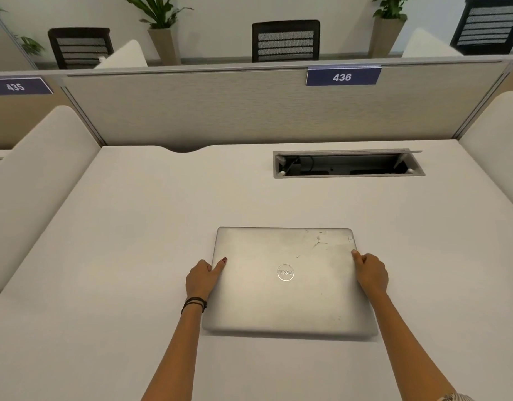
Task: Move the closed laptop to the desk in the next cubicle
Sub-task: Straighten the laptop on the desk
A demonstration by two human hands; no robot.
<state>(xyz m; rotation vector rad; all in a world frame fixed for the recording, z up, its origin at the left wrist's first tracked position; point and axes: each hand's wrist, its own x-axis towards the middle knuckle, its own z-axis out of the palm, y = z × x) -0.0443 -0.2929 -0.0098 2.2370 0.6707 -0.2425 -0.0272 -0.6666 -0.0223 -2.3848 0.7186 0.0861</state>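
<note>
Step in hand: taking hold. Closed laptop [287, 280] lies flat on the table [128, 227], nearer than the cable box [348, 163]; left hand [201, 277] and right hand [370, 273] each clasp a side edge, thumbs on the lid; next, likely a level lift, then a carry past the side divider [38, 175].

You are looking at a silver laptop [287, 282], closed, with a round logo in the middle of the lid and some scratches near its far right corner. It is lying flat on the white desk [133, 227], near the front edge.
</note>
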